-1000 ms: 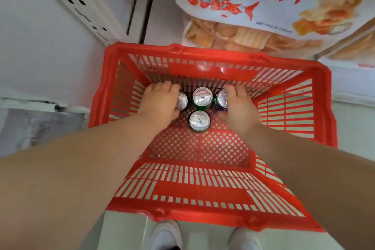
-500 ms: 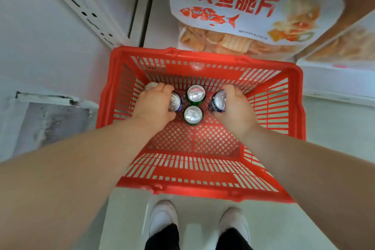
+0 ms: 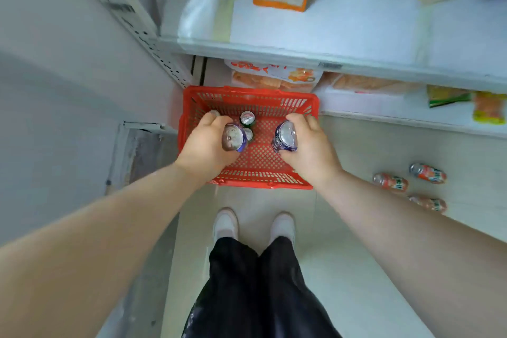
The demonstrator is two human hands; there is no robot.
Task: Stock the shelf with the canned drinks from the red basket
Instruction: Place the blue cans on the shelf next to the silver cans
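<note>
Purple can (image 3: 233,138) gripped in the left hand (image 3: 208,143), second can (image 3: 285,136) gripped in the right hand (image 3: 310,145), both just above the red basket (image 3: 247,90) (other cans (image 3: 247,118) wait inside), so lift them upright, clear of its rim

Red basket (image 3: 312,107), blue cans (image 3: 285,140)

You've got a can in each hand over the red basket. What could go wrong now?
1. The left hand and right hand each hold one blue can by its side. A slip could drop it onto the green can in the red basket.
2. Orange bottles lie on the floor to the right. A sideways step might roll on one.
3. The shelf edge juts out above the basket, so a lifted can could bump it.
</note>
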